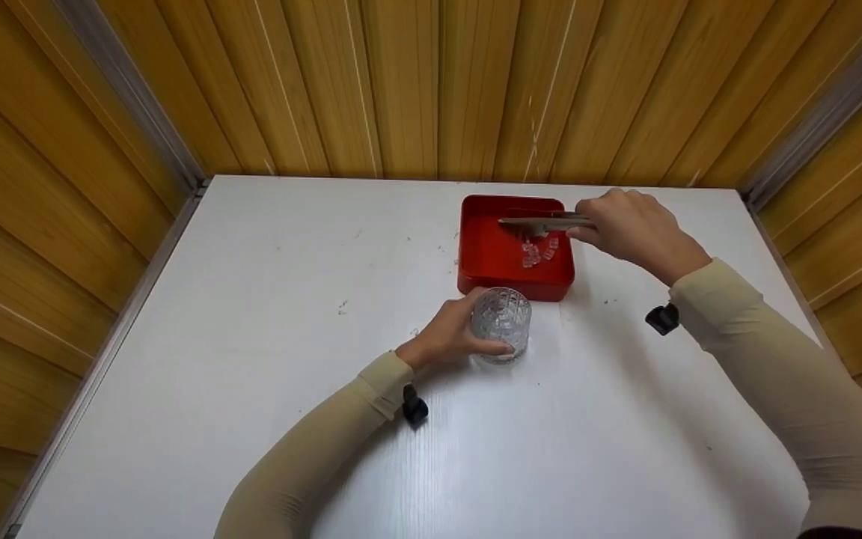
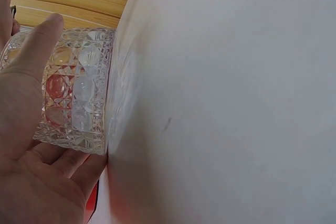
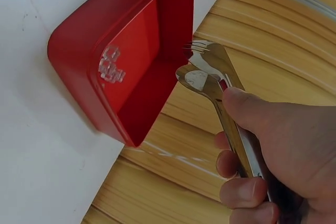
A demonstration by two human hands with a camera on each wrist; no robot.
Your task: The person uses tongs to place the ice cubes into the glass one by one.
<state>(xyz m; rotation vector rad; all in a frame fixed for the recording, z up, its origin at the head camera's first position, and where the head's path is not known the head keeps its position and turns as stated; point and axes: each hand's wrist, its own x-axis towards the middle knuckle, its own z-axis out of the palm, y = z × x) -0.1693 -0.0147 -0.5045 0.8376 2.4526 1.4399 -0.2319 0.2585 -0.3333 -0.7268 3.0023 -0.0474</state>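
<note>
My left hand [image 1: 450, 329] holds a cut-pattern clear glass [image 1: 502, 318] upright on the table, thumb on the near side. In the left wrist view the thumb and fingers curl around the glass [image 2: 73, 90]; whether anything lies in it I cannot tell. With my right hand [image 1: 629, 228] I grip metal serving tongs [image 3: 231, 114], one end forked and the other spoon-like. The tong ends sit slightly apart over a red square box [image 1: 483, 251]. Several clear ice-like pieces [image 1: 531, 256] lie in the box. Whether the tongs pinch a piece is unclear.
A white table [image 1: 289, 299] bears everything, with small dark marks on its top. Wood-grain panels [image 1: 401, 90] rise behind and at both sides, joined by grey metal corner posts [image 1: 132, 82]. Black camera mounts [image 1: 663, 320] hang from both wrists.
</note>
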